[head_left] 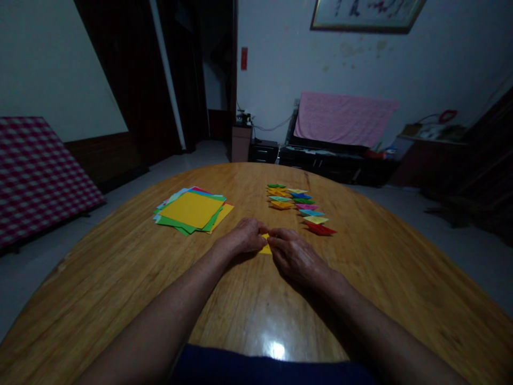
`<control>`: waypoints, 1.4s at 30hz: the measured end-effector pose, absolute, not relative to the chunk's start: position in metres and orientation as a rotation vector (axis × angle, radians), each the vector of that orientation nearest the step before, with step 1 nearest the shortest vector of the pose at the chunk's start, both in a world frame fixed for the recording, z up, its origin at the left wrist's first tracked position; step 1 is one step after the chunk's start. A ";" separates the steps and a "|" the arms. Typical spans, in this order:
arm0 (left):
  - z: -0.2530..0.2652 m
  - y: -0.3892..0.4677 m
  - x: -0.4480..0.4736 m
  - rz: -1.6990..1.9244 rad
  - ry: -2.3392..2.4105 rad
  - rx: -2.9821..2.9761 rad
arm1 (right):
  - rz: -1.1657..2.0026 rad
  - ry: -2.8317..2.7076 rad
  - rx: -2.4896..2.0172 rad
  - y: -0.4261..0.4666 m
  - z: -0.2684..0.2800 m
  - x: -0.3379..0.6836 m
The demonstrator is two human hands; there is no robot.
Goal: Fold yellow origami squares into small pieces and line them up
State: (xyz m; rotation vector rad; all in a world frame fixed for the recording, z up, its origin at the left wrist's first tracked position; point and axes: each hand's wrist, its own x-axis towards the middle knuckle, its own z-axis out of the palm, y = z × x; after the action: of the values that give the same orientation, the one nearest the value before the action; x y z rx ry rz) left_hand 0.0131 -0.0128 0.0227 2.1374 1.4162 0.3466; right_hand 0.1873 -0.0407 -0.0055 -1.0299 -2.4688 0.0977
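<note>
A small piece of yellow paper [265, 249] lies on the table in front of me, mostly covered by my fingers. From the left, my left hand [249, 235] grips its edge with the fingers drawn together. My right hand [294, 252] closes on the paper from the other side, its fingertips nearly meeting those of the left. How the paper is folded under the fingers I cannot tell. Beyond my hands stand two rows of small folded paper boats, among them a red boat [320, 229] nearest on the right and an orange boat [281, 205] in the left row.
A loose stack of coloured square sheets, a yellow sheet [192, 209] on top, lies to the left on the round wooden table [132, 267]. Behind the table are a low black cabinet [316, 159] and a pink cloth [344, 118]. A checked cloth [40, 176] hangs at far left.
</note>
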 end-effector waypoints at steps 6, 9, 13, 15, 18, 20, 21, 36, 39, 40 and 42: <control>0.028 -0.017 0.012 0.341 1.434 2.108 | 0.122 -2.446 -1.035 -0.041 -0.009 0.189; 0.030 -0.019 0.013 0.350 1.474 2.061 | 0.138 -2.444 -1.030 -0.040 -0.009 0.189; 0.029 -0.021 0.015 0.366 1.504 2.058 | 0.143 -2.443 -1.036 -0.040 -0.006 0.189; 0.028 -0.020 0.015 0.378 1.501 2.105 | 0.154 -2.441 -1.042 -0.040 -0.005 0.188; 0.025 -0.019 0.016 0.366 1.454 2.197 | 0.177 -2.444 -1.049 -0.041 -0.004 0.189; 0.024 -0.017 0.016 0.343 1.432 2.212 | 0.176 -2.455 -1.052 -0.041 -0.004 0.190; 0.023 -0.016 0.016 0.331 1.429 2.206 | 0.170 -2.468 -1.050 -0.040 -0.003 0.190; 0.019 -0.011 0.015 0.293 1.498 2.192 | 0.025 -2.657 -0.975 -0.061 0.015 0.220; 0.016 -0.010 0.014 0.308 1.470 2.205 | 0.023 -2.636 -0.965 -0.067 0.015 0.226; 0.016 -0.009 0.014 0.302 1.467 2.206 | 0.019 -2.630 -0.968 -0.069 0.015 0.229; 0.014 -0.008 0.014 0.294 1.490 2.208 | 0.013 -2.624 -0.988 -0.074 0.016 0.232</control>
State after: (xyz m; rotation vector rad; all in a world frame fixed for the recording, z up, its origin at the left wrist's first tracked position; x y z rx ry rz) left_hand 0.0143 -0.0079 0.0143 2.2076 1.4897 0.2944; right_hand 0.2322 -0.0739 0.0164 -0.9884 -2.6240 0.0131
